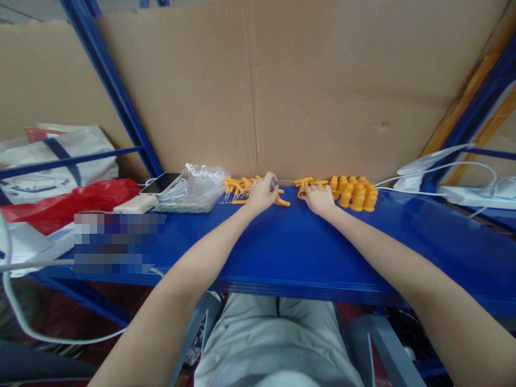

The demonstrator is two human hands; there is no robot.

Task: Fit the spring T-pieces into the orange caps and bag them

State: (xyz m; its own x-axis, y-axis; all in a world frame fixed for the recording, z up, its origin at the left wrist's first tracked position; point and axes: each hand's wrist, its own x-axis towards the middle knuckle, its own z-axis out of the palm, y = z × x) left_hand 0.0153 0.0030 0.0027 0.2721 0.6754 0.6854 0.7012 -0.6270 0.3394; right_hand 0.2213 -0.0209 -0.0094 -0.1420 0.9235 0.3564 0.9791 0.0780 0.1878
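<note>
My left hand (263, 195) is closed at the pile of orange plastic pieces, its fingertips pinched; a small shiny bit shows at them, too small to name. Forked orange pieces (237, 185) lie to its left, with small metal springs (226, 198) in front of them. Another orange piece (282, 202) sticks out just right of this hand. My right hand (319, 200) rests low with its fingers curled on a ring-ended orange plastic part (301, 195). Behind it lie more orange pieces (305, 181). Close on its right, short orange cylindrical parts (357, 192) stand upright in rows.
The blue table (266, 247) backs onto a cardboard sheet (306, 91). Leftward are a clear plastic bag (197, 191), a phone (161, 184), a white power bank (135, 204) and a red bag (80, 201). White cables and a power strip (479, 196) lie at the right.
</note>
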